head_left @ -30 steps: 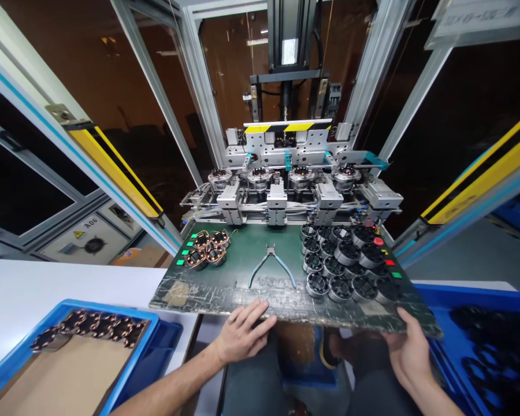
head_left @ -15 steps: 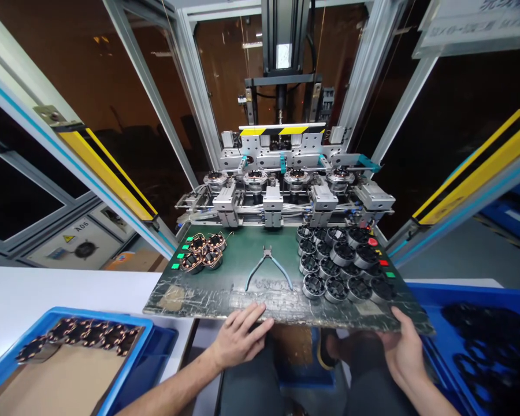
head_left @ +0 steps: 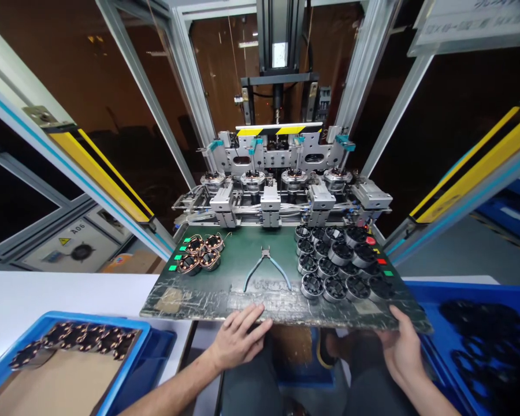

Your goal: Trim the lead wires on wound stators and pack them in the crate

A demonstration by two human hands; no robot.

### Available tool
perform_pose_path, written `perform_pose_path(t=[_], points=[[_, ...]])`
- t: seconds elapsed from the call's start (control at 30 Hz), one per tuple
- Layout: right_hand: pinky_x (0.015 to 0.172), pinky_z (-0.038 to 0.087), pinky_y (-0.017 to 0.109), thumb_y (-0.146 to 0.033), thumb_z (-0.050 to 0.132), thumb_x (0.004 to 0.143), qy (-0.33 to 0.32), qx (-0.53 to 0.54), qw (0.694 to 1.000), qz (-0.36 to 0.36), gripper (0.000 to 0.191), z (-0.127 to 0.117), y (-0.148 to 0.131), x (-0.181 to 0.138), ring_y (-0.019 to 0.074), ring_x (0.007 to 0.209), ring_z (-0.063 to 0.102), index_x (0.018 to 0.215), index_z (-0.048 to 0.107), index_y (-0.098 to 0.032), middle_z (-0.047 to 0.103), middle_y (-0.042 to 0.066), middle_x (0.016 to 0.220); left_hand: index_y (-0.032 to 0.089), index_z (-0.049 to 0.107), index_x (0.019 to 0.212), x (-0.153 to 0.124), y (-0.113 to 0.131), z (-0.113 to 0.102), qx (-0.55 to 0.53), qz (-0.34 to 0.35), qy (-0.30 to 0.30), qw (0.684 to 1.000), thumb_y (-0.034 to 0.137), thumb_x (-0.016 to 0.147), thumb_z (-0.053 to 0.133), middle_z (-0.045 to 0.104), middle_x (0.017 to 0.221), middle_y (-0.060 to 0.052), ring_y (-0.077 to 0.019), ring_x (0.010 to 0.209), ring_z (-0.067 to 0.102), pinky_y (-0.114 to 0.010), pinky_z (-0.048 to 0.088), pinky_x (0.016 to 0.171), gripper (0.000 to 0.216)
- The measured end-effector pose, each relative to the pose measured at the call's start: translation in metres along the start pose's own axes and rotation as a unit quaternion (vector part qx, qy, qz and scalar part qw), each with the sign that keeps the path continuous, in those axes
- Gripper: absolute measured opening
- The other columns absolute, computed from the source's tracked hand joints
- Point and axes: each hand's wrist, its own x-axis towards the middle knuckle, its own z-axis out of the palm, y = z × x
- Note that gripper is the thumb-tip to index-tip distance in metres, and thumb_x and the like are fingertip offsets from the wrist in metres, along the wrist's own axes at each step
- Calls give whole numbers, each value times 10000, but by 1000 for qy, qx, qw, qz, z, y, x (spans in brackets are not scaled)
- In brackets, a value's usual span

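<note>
My left hand (head_left: 241, 337) lies on the front edge of the green work board (head_left: 238, 303), its fingers stretched out and holding nothing. At the board's right front corner, my right hand (head_left: 401, 349) grips the edge with the thumb on top; its other fingers are partly hidden below. A pair of cutting pliers (head_left: 266, 267) with blue handles lies spread in the middle of the board. To their left sit several copper-wound stators (head_left: 209, 259). Rows of stator cores (head_left: 312, 285) with black inserts, some stacked, stand on the right side.
Behind the board stands a machine with several stators (head_left: 294, 179) in its fixtures, under a striped bar (head_left: 279, 130). Yellow posts (head_left: 101, 173) flank it. A blue bin (head_left: 145, 335) holding wound stators is at left; a blue bin (head_left: 424, 294) of black parts is at right.
In the machine, the teal-tipped arms have shifted up and left, and their rods now stand over the fixtures. Both hands keep their places. The view has tilted slightly.
</note>
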Motion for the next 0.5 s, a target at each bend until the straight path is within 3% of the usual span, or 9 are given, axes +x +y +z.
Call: perform_pose_path(t=[0.5], points=[[1024, 711, 494, -494, 979, 649, -2, -11, 1000, -6, 561, -4, 3, 5, 363, 1188, 833, 1114, 825, -222, 882, 24, 1017, 350, 808, 1469, 3, 0, -1, -17, -6, 7, 1000, 400, 985, 850, 631, 1753, -31, -222, 1582, 584, -379, 344, 1337, 488]])
